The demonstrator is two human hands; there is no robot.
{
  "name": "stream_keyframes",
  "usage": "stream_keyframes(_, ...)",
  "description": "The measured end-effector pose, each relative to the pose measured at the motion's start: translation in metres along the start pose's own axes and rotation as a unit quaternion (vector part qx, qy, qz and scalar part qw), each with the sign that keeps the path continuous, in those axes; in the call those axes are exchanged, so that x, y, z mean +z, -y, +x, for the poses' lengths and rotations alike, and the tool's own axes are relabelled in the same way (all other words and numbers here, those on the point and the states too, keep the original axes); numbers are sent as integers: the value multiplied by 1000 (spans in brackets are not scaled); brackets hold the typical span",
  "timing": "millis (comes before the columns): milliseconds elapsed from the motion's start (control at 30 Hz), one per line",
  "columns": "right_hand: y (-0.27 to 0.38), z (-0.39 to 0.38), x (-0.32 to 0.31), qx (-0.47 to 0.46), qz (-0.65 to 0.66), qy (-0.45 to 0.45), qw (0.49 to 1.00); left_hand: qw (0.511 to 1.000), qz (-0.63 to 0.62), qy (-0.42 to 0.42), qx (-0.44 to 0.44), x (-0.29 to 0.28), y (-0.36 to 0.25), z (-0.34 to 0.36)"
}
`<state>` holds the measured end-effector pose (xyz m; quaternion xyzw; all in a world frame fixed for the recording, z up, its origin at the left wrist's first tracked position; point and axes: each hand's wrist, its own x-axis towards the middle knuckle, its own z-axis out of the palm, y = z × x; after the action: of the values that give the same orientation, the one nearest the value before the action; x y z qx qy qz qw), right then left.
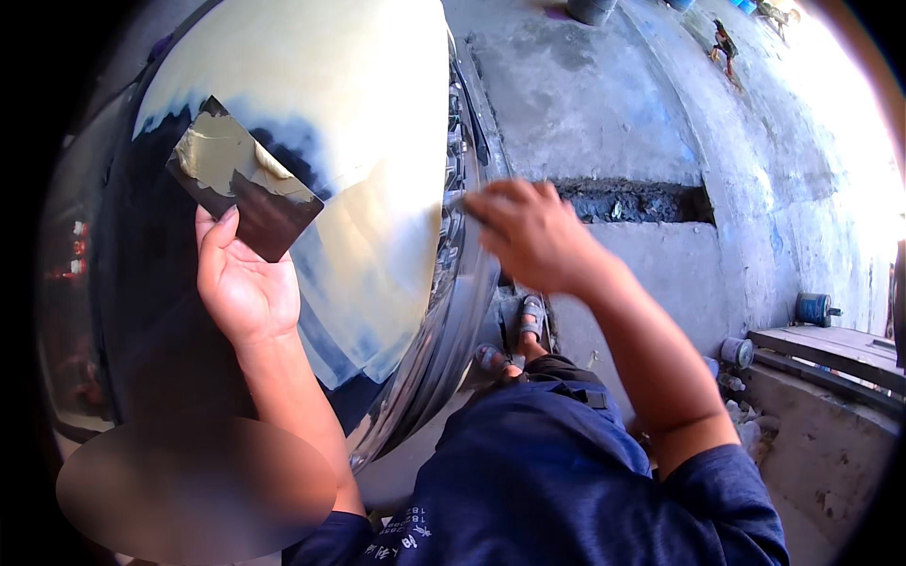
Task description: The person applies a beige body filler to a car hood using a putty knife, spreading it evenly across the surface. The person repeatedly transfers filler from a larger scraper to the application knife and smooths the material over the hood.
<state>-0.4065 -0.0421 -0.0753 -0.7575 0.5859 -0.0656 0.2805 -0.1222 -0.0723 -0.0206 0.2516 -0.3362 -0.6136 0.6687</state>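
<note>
My left hand point(250, 283) grips a flat dark rectangular board point(274, 222) from below, thumb on its top face. Thick beige putty point(215, 156) is smeared over the board's far part, heaped along one edge. Under and beyond the board lies a dark car hood point(349, 123), largely coated with pale cream filler with smudged blue-black borders. My right hand point(533, 231) is blurred by motion beside the hood's right edge, its fingers closed. A small dark thing point(469, 206) pokes out at its fingertips; its kind cannot be made out.
The car's front edge point(425, 377) curves along my left side. A rubble-filled trench point(642, 202) cuts the concrete floor point(585, 113) at right. Paint cans point(813, 308) and a wooden bench point(830, 349) stand lower right. A rooster point(724, 47) is at far right, a bucket point(592, 9) at the top.
</note>
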Motion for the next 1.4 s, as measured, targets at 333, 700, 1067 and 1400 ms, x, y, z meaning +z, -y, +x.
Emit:
stream_keyframes(333,2,69,-15,-20,8,70,997,999,31,-18,6,7,1,-4)
stream_keyframes(700,7,-63,27,-171,150,21,974,997,77,-21,-20,14,17,-7)
stream_keyframes(1067,21,-68,8,-340,395,-213,826,992,73,-44,-98,79,47,-75)
stream_keyframes(1400,-19,-48,11,-119,790,47,599,992,-24,-43,-115,60,36,-116)
